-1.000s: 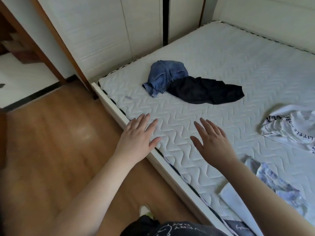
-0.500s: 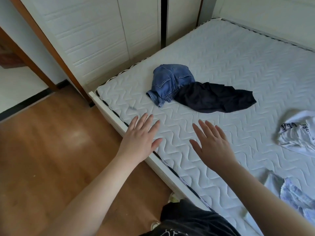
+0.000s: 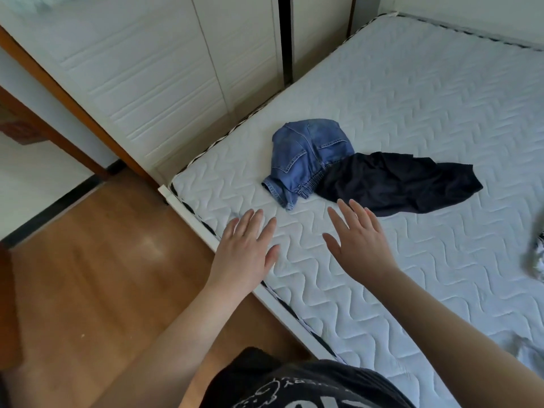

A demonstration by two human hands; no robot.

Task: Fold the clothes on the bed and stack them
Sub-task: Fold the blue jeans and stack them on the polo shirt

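Observation:
Crumpled blue denim shorts lie on the white quilted mattress near its left corner. A dark navy garment lies spread to their right, touching them. My left hand hovers open over the bed's near edge, fingers apart, holding nothing. My right hand is open too, its fingertips just short of the dark garment's near edge. A white printed garment shows only as a sliver at the right edge.
White wardrobe doors stand close behind the bed's left side. Wooden floor lies to the left of the bed frame. A pale cloth corner shows at the lower right.
Both hands have moved forward toward the shorts and dark garment. The view has shifted left, so the white garments on the right have nearly left the frame.

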